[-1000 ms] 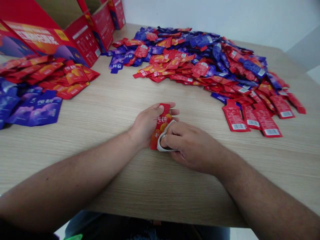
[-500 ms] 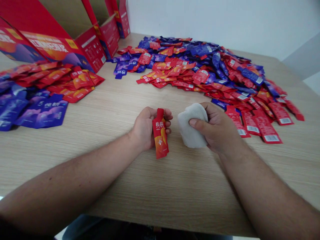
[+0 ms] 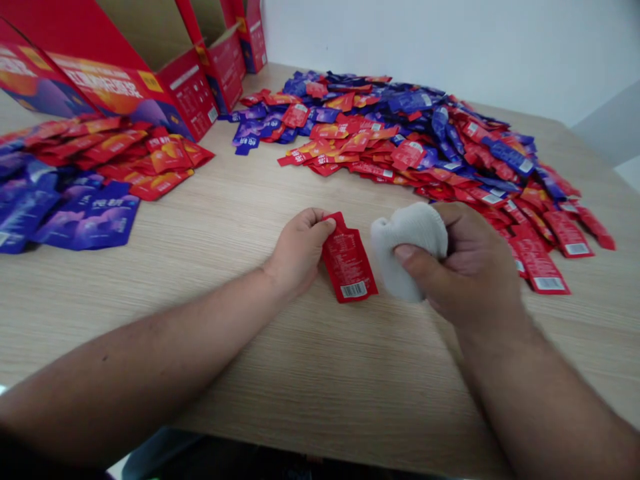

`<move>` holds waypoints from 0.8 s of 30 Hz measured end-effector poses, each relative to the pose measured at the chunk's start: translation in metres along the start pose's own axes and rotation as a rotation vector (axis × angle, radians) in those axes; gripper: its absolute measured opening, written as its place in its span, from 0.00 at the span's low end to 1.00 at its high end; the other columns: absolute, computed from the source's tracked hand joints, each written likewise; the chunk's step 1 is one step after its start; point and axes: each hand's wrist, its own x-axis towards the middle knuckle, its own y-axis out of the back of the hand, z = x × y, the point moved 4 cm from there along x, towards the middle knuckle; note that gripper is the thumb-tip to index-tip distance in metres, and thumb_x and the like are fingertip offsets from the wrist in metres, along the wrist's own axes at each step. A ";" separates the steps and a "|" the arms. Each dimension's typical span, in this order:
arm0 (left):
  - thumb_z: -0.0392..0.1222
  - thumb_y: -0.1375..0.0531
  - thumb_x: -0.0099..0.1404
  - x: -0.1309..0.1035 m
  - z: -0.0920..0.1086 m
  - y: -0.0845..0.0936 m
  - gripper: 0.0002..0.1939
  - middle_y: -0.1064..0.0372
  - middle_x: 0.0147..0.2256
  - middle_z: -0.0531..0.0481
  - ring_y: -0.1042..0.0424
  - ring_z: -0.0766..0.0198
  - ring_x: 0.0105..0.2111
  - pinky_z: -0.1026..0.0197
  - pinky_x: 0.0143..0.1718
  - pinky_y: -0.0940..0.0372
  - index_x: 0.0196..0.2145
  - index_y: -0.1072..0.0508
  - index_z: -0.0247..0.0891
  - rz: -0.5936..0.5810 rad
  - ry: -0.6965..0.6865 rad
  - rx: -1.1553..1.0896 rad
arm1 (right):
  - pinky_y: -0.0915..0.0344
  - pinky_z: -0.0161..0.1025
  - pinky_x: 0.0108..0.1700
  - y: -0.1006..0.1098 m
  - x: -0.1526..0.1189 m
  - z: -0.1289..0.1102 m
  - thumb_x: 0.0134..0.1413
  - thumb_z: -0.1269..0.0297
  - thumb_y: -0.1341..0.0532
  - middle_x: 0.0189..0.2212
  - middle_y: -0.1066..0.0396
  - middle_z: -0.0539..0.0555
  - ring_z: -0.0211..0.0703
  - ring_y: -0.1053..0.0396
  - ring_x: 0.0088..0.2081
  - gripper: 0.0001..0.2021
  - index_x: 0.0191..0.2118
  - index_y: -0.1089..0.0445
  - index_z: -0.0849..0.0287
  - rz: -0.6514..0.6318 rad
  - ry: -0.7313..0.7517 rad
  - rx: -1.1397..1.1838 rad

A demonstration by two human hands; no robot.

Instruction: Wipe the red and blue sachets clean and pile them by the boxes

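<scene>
A red sachet hangs from my left hand, pinched at its narrow neck between thumb and fingers, with the barcode side facing up toward the camera. My right hand grips a folded white cloth, thumb on top of it. The cloth is just to the right of the sachet, with a narrow gap between them. Both hands are over the front middle of the wooden table.
A large heap of red and purple sachets spreads across the back and right. Sorted-looking piles of red sachets and purple sachets lie at the left. Open red boxes stand behind them, and a white wall rises behind the table.
The sachet has turned from its orange-printed front to its barcode back, and my left fingers have closed on its neck. My right hand and the cloth have moved slightly right.
</scene>
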 end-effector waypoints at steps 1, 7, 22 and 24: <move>0.32 0.39 0.64 0.000 0.000 0.001 0.07 0.33 0.23 0.55 0.36 0.67 0.23 0.63 0.27 0.40 0.29 0.30 0.39 -0.003 -0.032 0.040 | 0.33 0.42 0.34 -0.004 -0.002 -0.009 0.58 0.66 0.32 0.34 0.28 0.50 0.43 0.31 0.34 0.07 0.41 0.29 0.53 -0.047 0.126 -0.127; 0.34 0.37 0.65 -0.005 -0.001 -0.002 0.06 0.30 0.25 0.53 0.33 0.68 0.25 0.64 0.29 0.38 0.29 0.27 0.37 -0.090 0.005 0.019 | 0.30 0.47 0.43 -0.045 -0.012 -0.006 0.58 0.76 0.39 0.39 0.29 0.55 0.49 0.30 0.42 0.10 0.42 0.30 0.54 -0.219 0.317 -0.283; 0.60 0.38 0.69 -0.017 -0.013 -0.005 0.23 0.18 0.38 0.43 0.20 0.52 0.47 0.55 0.51 0.28 0.36 0.18 0.35 -0.136 0.052 0.100 | 0.31 0.46 0.44 -0.053 -0.015 -0.009 0.58 0.79 0.41 0.41 0.29 0.56 0.48 0.32 0.42 0.11 0.42 0.30 0.56 -0.302 0.368 -0.280; 0.60 0.39 0.69 -0.016 -0.016 -0.005 0.24 0.18 0.37 0.42 0.20 0.51 0.46 0.53 0.50 0.27 0.38 0.18 0.35 -0.146 0.091 0.072 | 0.31 0.47 0.45 -0.046 -0.012 -0.006 0.59 0.78 0.41 0.40 0.29 0.57 0.49 0.32 0.43 0.10 0.42 0.30 0.57 -0.212 0.375 -0.325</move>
